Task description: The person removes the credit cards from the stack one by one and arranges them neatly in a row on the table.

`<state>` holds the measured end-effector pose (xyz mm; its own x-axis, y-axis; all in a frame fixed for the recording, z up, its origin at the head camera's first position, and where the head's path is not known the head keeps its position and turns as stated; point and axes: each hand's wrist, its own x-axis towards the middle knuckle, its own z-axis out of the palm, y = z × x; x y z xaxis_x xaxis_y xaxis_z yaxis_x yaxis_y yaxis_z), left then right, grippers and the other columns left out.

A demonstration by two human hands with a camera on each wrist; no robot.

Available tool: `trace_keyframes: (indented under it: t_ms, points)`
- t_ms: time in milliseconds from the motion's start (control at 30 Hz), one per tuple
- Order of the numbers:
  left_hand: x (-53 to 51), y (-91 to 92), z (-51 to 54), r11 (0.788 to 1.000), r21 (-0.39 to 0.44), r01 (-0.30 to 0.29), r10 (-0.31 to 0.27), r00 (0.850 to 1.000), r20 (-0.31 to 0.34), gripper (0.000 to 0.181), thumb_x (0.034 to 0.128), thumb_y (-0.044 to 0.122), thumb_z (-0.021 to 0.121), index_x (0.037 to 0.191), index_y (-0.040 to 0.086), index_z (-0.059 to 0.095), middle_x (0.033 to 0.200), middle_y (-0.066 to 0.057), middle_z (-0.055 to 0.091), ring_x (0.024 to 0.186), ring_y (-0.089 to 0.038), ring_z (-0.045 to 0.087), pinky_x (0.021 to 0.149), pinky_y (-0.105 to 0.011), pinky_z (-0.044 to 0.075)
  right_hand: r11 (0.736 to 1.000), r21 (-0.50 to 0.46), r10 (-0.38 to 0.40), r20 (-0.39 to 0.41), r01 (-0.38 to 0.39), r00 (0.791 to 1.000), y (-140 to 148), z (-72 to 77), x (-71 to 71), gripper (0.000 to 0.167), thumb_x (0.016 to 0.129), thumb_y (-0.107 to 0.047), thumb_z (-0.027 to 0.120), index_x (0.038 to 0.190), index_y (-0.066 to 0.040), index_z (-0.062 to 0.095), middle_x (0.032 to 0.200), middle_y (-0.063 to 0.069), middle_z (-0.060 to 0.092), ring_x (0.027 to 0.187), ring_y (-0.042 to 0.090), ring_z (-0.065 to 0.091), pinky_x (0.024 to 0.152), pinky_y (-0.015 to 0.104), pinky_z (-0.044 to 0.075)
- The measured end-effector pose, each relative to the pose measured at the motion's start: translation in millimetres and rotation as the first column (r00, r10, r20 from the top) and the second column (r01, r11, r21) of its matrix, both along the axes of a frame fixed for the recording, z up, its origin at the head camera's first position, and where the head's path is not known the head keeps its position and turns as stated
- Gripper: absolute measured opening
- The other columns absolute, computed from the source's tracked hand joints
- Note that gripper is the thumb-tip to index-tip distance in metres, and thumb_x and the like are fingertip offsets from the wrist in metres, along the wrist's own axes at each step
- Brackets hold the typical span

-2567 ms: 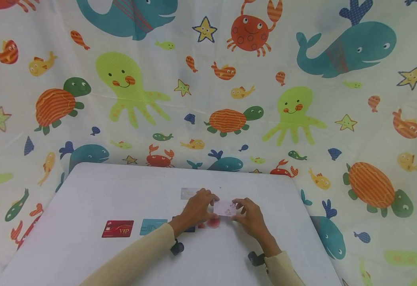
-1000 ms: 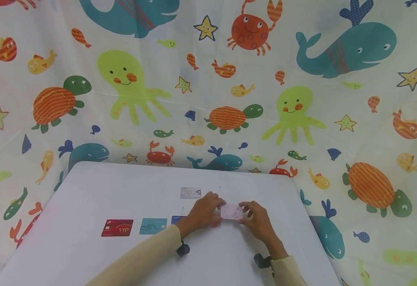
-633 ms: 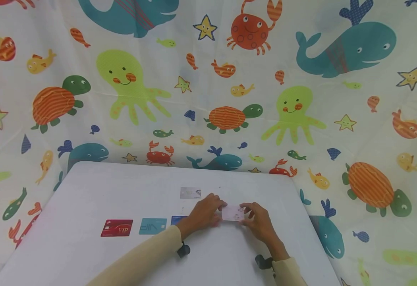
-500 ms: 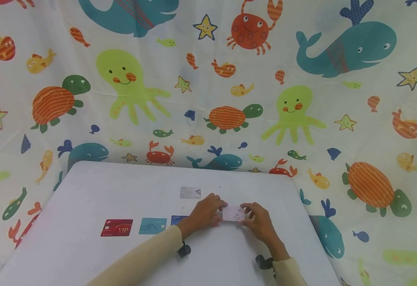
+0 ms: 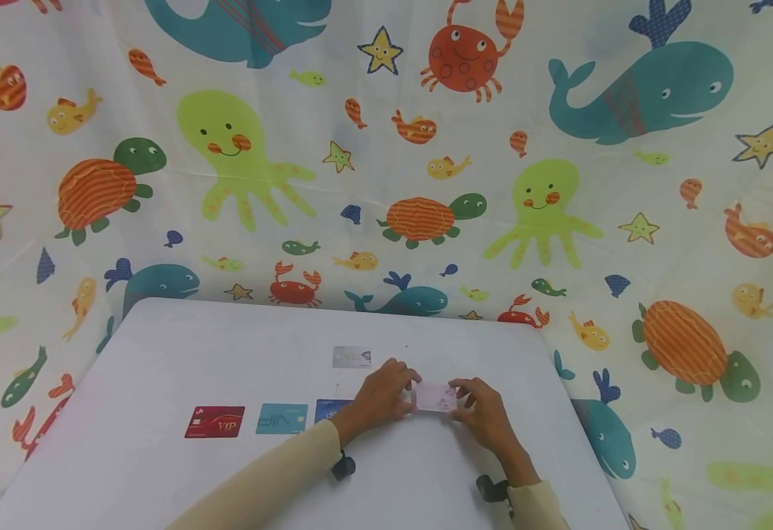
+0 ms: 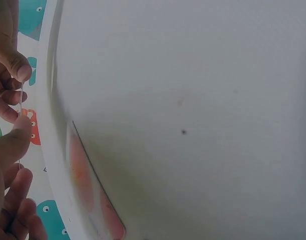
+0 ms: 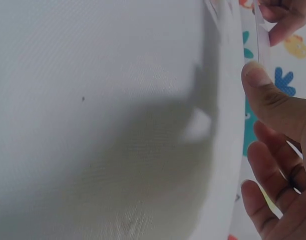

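Note:
A pale pink card (image 5: 436, 397) with a faint printed pattern is held up by both hands over the table. My left hand (image 5: 381, 391) pinches its left edge between thumb and fingers; my right hand (image 5: 484, 412) pinches the right edge. The left wrist view shows the pink card (image 6: 21, 100) edge-on as a thin line. Lying on the table in that same view is a card with red-orange round shapes (image 6: 92, 185); my left hand hides it in the head view. A blue card (image 5: 330, 409) is partly covered by my left wrist.
Left of the blue card, a teal card (image 5: 281, 418) and a red VIP card (image 5: 215, 422) lie in a row. Farther back is a silver-grey card (image 5: 351, 357). The white table (image 5: 121, 375) ends at a sea-animal patterned curtain (image 5: 360, 221).
Both hands have shifted right and slightly nearer with the pink card between them. The silver-grey card is now uncovered, and the red-patterned card has gone out of sight behind the left hand.

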<state>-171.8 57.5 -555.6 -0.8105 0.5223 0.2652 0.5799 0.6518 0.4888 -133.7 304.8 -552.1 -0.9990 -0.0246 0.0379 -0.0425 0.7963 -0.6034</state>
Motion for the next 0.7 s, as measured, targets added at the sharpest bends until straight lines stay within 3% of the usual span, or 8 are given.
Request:
trace_keyframes:
  t_ms: [200, 700]
  points:
    - [0.5, 2.0, -1.7, 1.000, 0.011, -0.019, 0.019, 0.999, -0.044, 0.046, 0.0827, 0.036, 0.093, 0.121, 0.018, 0.075, 0.096, 0.002, 0.073, 0.085, -0.007, 0.052, 0.077, -0.012, 0.053, 1.000, 0.015, -0.015, 0.023, 0.014, 1.000, 3.6, -3.3, -0.5, 0.052, 0.081, -0.011, 0.093, 0.128, -0.023, 0.074, 0.105, -0.003, 0.068, 0.090, 0.014, 0.058, 0.076, 0.021, 0.053]
    - [2.3, 7.2, -5.6, 1.000, -0.008, -0.028, 0.028, 0.999, -0.040, 0.043, 0.0832, 0.037, 0.093, 0.119, 0.018, 0.076, 0.096, 0.004, 0.071, 0.086, -0.006, 0.052, 0.079, -0.013, 0.053, 0.999, 0.031, -0.023, 0.037, 0.022, 0.999, 7.2, -4.7, 1.4, 0.053, 0.080, -0.012, 0.094, 0.128, -0.022, 0.074, 0.103, -0.004, 0.068, 0.089, 0.013, 0.058, 0.076, 0.020, 0.052]
